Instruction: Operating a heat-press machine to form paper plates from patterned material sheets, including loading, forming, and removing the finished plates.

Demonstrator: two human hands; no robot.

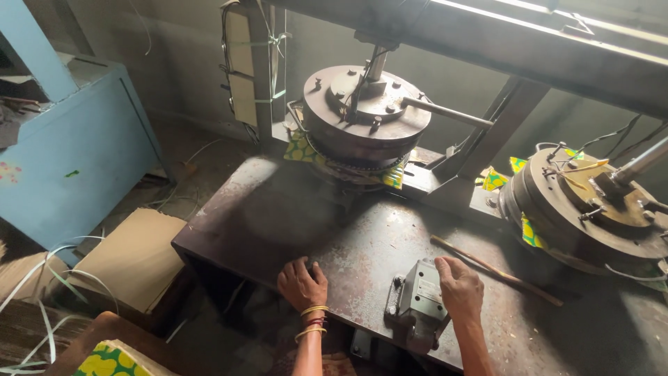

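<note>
Left hand [301,283] curled, knuckles down on the rusty tabletop [278,216] edge, holding nothing visible. Right hand [459,285] cupped over grey valve box [419,301]. Press die [367,115] closed on yellow-green sheet [303,150].

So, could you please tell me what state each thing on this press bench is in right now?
Left hand: resting palm down on the metal table, fingers curled.
Right hand: laid on top of the grey control box.
Left press die: closed on a yellow-green sheet, its corners sticking out.
Right press die: tilted, yellow-green scraps at its edge.
Wooden stick: lying flat, untouched.
</note>
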